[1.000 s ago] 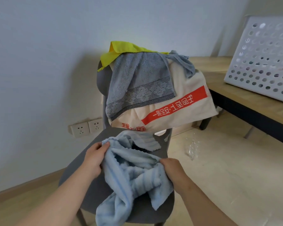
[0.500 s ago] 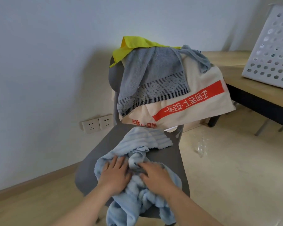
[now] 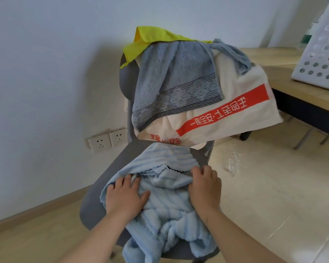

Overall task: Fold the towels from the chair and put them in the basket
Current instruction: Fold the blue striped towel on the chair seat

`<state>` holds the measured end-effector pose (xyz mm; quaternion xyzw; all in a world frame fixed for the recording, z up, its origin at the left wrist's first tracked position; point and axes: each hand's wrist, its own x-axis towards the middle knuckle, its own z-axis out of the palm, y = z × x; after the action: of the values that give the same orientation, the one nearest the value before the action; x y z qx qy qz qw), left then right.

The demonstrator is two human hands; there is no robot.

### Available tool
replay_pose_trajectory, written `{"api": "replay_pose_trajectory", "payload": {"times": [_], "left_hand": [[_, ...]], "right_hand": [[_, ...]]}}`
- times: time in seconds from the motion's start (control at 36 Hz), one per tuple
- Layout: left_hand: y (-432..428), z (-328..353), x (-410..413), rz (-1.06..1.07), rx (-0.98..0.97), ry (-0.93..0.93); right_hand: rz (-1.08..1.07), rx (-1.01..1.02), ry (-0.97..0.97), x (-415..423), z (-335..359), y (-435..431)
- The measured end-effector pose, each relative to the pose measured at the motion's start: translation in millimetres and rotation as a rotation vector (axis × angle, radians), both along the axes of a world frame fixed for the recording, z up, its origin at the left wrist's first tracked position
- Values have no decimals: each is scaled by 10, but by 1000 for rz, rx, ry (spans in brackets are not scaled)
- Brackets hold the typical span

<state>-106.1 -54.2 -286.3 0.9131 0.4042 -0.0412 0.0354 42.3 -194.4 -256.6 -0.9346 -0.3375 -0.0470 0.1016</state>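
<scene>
Head view: hands (image 3: 125, 196) on towel edge (image 3: 171, 188)

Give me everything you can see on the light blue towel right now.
The light blue towel is a soft, ribbed, fluffy cloth with wavy edges. It lies crumpled and unfolded on the grey chair seat, its lower part hanging over the seat's front edge. The left hand presses flat on it; the right hand rests on its right side. Its far edge reaches the cream towel.

A pale wall (image 3: 46, 73) with twin sockets (image 3: 107, 140) meets light flooring (image 3: 273, 186); a wooden table (image 3: 302, 92) stands right.
</scene>
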Motion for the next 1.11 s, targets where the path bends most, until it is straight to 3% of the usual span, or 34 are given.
{"api": "replay_pose_trajectory", "payload": {"times": [0.08,0.14,0.17,0.28,0.33,0.42,0.53,0.64,0.72,0.92,1.06,1.11], "left_hand": [[21,23,57,21,-11,19],[43,6,50,7,-88,8],[57,-4,37,-13,-141,2],[112,80,-82,-94,-206,-37],[25,194,-179,-106,-44,-147],[-165,289,-242,-225,198,-338],[-321,145,-215,-202,-153,-221],[-346,123,-191,-198,-181,-111],[-321,214,-158,-204,-295,-140],[-188,231,-64,-180,9,-326],[-52,192,52,-176,-87,-180],[34,156,76,-115,-125,-95]], "right_hand": [[186,109,266,-120,-10,101],[290,56,467,-200,-59,115],[312,-6,475,-212,-101,110],[325,-71,447,-199,-117,88],[332,4,485,-217,-75,67],[304,149,289,-264,-32,-17],[282,190,296,-328,13,-176],[204,-18,523,-370,66,-285],[181,-75,468,-407,159,-335],[205,126,355,-391,122,-133],[313,-148,319,-336,41,78],[245,-111,315,-293,13,87]]}}
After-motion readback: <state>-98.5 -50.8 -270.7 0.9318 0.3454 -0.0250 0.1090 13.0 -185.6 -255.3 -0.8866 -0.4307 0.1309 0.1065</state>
